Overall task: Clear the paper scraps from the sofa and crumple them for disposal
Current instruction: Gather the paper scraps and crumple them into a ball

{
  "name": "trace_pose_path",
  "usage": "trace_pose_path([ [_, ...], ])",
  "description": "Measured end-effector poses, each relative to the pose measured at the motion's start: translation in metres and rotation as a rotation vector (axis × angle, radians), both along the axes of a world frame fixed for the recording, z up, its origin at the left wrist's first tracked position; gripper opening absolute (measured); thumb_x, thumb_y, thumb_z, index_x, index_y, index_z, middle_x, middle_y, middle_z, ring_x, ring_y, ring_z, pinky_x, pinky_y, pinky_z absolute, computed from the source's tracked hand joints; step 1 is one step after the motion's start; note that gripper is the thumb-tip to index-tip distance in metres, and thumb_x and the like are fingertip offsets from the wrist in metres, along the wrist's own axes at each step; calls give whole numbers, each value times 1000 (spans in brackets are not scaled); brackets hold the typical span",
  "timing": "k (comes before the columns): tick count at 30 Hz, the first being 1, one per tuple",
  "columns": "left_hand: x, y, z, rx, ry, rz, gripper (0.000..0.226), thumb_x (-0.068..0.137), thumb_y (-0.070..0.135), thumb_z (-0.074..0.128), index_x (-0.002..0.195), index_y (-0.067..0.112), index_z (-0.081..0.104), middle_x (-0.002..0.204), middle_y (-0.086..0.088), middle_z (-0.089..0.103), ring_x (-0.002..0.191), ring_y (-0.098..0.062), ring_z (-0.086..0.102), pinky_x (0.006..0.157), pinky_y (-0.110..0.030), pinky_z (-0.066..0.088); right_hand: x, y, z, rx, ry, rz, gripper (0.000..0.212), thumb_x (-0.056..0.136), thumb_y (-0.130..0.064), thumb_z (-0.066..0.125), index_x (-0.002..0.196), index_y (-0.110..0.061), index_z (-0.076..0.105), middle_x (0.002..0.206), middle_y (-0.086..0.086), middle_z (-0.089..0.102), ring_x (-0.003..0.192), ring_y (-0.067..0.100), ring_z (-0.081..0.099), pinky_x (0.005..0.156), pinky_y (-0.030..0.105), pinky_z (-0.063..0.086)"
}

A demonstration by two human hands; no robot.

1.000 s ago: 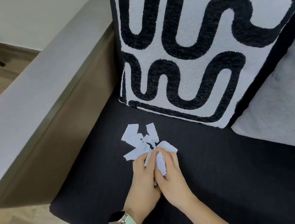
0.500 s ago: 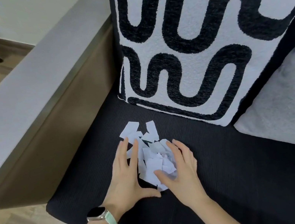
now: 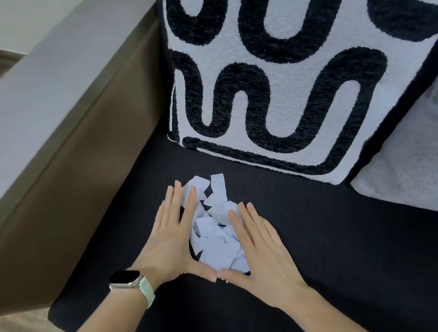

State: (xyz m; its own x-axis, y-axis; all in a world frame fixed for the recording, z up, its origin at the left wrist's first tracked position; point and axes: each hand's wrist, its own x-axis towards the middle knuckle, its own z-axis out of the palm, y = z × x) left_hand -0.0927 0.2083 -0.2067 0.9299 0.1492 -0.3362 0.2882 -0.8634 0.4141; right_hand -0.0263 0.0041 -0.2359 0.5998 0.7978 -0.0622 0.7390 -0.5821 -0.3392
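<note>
The left hand (image 3: 173, 241) and the right hand (image 3: 258, 249) are laid flat and open on the sofa seat (image 3: 341, 246), thumb tips touching at the near side, so that a V-shaped pen is formed. Nothing is gripped by either hand. Between the palms the paper scraps (image 3: 214, 230) are heaped in a loose white pile; a few pieces at the far end of the pile are left outside the fingertips. The pen seems meant to rake the scraps together, so that they can be lifted in one handful and crumpled. A watch (image 3: 125, 280) is worn on the left wrist. Beyond the pile a patterned cushion (image 3: 297, 71) is propped upright; left of the pile the armrest (image 3: 29, 110) is seen.
</note>
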Motion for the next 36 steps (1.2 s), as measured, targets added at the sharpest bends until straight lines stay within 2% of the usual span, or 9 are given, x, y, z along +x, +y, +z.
trace_pose_path([
  [4,6,4,-2,8,-17,15,161,44,85,70,148,19,-33,155,-1,-41,142,-15,-40,121,-36,-16,17,8,2,-3,25,99,94,91,-75,24,157,-12,2,166,10,14,154,24,9,120,40,10],
  [8,2,4,-4,-87,-79,29,152,49,78,75,151,23,-24,158,15,-22,140,8,-33,118,-23,-17,32,14,6,58,153,114,86,93,-68,28,157,-15,5,164,-7,7,152,8,-3,123,30,6],
  [11,-3,2,-4,-207,-126,106,145,51,66,83,154,29,-11,157,20,3,144,12,-9,122,-25,0,38,19,8,69,189,117,83,95,-59,37,158,-17,4,163,-13,4,150,2,-6,124,28,4],
  [14,-7,-1,-6,-280,-164,148,139,56,56,87,155,33,-8,147,23,20,133,22,11,111,-6,15,41,25,9,119,283,72,82,96,-46,48,157,-21,0,162,-16,-4,150,-1,-11,125,31,5],
  [17,-8,-2,-5,-317,-202,186,141,56,56,88,153,37,-13,152,25,8,135,24,-2,103,3,13,43,32,15,193,435,41,90,92,-36,59,157,-30,-3,165,-15,-12,149,-1,-17,126,35,7],
  [22,-5,-12,-5,-310,-220,188,150,49,66,84,149,36,-23,160,14,-29,147,-1,-25,119,-29,6,53,51,24,247,476,38,106,79,-70,58,157,-34,-3,165,-15,-12,149,-1,-19,124,32,-2],
  [28,3,-29,-12,-164,-218,164,155,47,84,69,150,20,-28,161,-1,-31,146,-16,-33,124,-47,-5,71,69,15,187,423,35,104,76,-80,44,158,-32,3,167,-12,-4,151,3,-17,125,40,-1],
  [32,6,-32,-14,-126,-242,195,154,48,86,65,149,16,-29,160,-1,-32,146,-15,-34,122,-40,-11,73,73,8,116,379,46,103,74,-87,25,158,-31,5,166,-15,1,151,3,-15,125,37,-1],
  [36,7,-31,-18,-140,-267,222,151,51,81,68,147,20,-30,155,13,-35,145,-5,-32,120,-29,-14,65,69,3,162,346,97,89,83,-81,19,152,-26,33,161,-18,24,152,1,-2,125,33,3],
])
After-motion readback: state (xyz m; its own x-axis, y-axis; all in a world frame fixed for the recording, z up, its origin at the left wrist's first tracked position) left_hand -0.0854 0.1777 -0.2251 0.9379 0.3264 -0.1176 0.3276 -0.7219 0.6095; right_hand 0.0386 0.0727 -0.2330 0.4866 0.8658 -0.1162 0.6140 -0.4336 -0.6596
